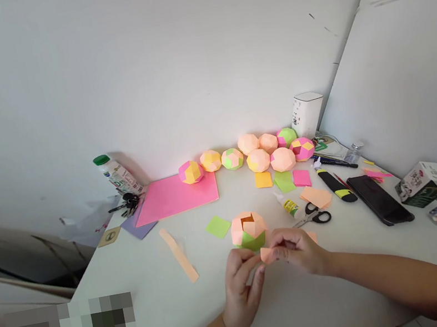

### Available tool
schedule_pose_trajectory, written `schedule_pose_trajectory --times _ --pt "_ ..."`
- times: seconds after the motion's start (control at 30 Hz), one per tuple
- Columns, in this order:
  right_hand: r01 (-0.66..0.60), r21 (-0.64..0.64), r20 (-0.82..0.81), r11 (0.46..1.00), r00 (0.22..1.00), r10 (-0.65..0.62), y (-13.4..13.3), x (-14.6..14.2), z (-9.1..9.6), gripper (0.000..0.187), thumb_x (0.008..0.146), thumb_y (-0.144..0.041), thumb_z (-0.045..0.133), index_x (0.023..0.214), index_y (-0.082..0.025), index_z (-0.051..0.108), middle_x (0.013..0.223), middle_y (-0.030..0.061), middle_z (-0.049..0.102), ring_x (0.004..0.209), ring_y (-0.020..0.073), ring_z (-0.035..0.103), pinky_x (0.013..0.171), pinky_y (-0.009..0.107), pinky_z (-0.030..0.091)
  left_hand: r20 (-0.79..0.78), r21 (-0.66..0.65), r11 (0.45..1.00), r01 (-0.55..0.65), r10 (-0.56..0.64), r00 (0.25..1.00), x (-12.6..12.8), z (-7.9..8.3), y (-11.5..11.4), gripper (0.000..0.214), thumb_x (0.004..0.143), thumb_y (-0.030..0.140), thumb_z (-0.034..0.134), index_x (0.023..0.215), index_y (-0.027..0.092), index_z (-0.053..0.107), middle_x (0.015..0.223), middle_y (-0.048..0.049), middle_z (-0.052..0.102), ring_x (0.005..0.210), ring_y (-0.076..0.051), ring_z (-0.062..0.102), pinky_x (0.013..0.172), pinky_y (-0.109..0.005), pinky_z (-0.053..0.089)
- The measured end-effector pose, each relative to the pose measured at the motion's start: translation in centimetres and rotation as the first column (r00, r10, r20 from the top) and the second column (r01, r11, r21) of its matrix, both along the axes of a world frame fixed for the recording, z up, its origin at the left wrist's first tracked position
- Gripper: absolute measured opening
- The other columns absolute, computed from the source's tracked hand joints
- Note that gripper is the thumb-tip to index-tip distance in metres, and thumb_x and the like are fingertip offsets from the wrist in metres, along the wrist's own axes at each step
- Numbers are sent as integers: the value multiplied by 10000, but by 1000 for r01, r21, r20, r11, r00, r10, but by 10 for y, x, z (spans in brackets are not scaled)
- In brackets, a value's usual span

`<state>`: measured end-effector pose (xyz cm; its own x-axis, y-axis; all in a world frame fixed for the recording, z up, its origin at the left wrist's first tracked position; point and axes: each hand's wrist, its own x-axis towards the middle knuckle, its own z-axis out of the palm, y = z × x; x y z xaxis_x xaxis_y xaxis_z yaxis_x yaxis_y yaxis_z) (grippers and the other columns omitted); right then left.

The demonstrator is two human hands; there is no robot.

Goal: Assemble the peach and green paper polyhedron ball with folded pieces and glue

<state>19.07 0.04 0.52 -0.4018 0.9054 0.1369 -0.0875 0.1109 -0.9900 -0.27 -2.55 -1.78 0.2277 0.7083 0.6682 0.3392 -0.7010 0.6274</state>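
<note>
Both my hands meet over the white table (147,288) near its front. My left hand (240,289) and my right hand (299,250) pinch a small folded orange paper piece (267,255) between their fingertips. Just behind them sits an unfinished orange and green paper ball (249,230) with an open gap on top. A light green paper square (218,226) lies to its left, and an orange paper strip (179,254) lies farther left.
Several finished paper balls (258,159) line the back wall. A pink sheet (175,194), keys (127,203) and a bottle (117,174) lie at back left. A glue bottle (288,206), scissors (315,217), a highlighter (336,186), a black phone (379,198) and a carton (425,183) lie right.
</note>
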Motion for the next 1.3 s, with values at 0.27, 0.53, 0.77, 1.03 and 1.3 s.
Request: schedule_pose_trajectory --times 0.27,0.53,0.77,1.03,1.3 --pt "200 -229 -126 953 965 -232 66 -3 -10 377 712 -516 735 717 -180 564 651 -43 517 627 107 475 645 269 393 -29 -330 925 -187 188 982 -8 -25 36 771 823 366 660 1429 199 212 1491 -195 222 1420 -366 202 1099 -584 276" --pt "118 -357 -223 927 953 -207 66 -9 -16 420 646 -511 792 671 -176 539 640 -45 508 624 110 475 662 285 408 344 -682 707 187 84 935 -12 -26 44 1069 685 512 759 1473 172 121 1477 -225 336 1350 -382 362 1075 -523 347" --pt "13 -370 -274 929 954 -122 51 -2 2 385 703 -494 773 699 -180 552 628 -35 530 616 110 475 665 286 391 730 -618 603 505 202 653 -1 5 31 812 756 557 679 1425 243 344 1344 -160 525 1192 -366 521 887 -435 486" --pt "-22 -378 -246 926 966 -78 49 6 30 340 711 -455 780 721 -193 563 550 -52 521 522 90 447 517 242 320 762 -567 545 618 61 645 -18 -1 26 690 769 560 665 1348 251 454 1262 -139 578 1118 -335 545 794 -356 485" --pt "64 -177 69 982 996 -52 46 9 54 314 768 -474 705 716 -181 603 536 -41 505 459 78 414 437 224 305 693 -615 483 623 -46 720 -15 16 18 777 742 640 643 1367 253 392 1308 -146 541 1171 -359 521 887 -427 462"
